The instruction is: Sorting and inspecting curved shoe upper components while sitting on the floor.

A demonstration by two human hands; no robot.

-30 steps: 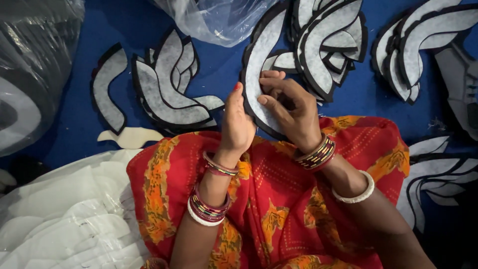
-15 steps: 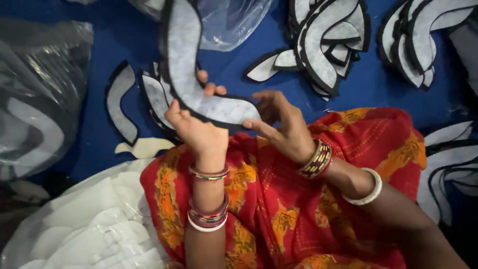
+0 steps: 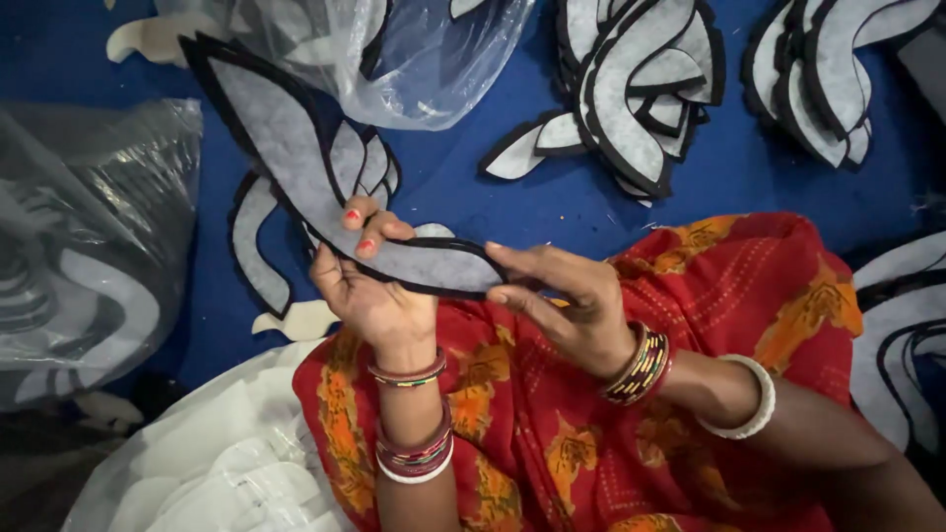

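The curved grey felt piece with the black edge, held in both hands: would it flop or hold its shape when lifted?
The curved felt piece probably holds its shape: its long end juts up past the left hand without drooping. It seems light, since the right hand merely pinches one tip. Being flat, it should not roll.

Left hand (image 3: 370, 291) and right hand (image 3: 567, 300) hold a curved, seemingly felt piece (image 3: 296, 167).
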